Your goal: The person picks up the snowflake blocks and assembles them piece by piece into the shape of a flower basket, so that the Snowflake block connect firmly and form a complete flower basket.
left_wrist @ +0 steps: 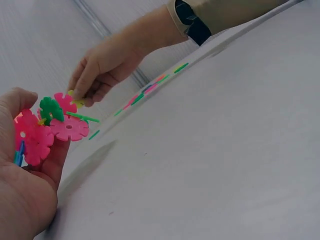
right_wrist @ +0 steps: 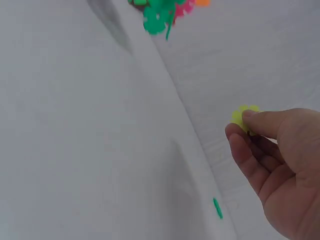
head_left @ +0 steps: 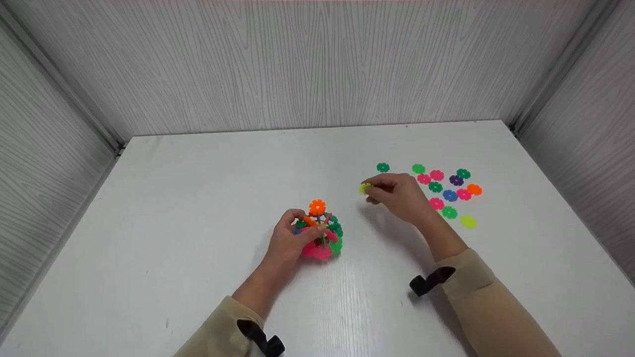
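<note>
My left hand (head_left: 290, 238) grips a cluster of interlocked snowflake discs (head_left: 321, 252) in pink, green, orange and blue. An orange disc (head_left: 317, 207) sticks up at its far side. In the left wrist view, pink discs (left_wrist: 70, 129) and a dark green disc (left_wrist: 51, 110) show beyond the curled fingers, which hide part of the cluster. Off to the right and a little farther away, my right hand (head_left: 399, 196) pinches a yellow snowflake disc (right_wrist: 243, 115) between thumb and fingertips. That disc is held apart from the cluster, above the table.
Loose notched discs in several colours lie flat on the white table (head_left: 173, 223) at the right, among them a purple disc (head_left: 456, 180) and a yellow disc (head_left: 468, 221). One dark green disc (head_left: 383, 167) lies beyond my right hand. Wood-grain panels (head_left: 317, 64) enclose the table's back and sides.
</note>
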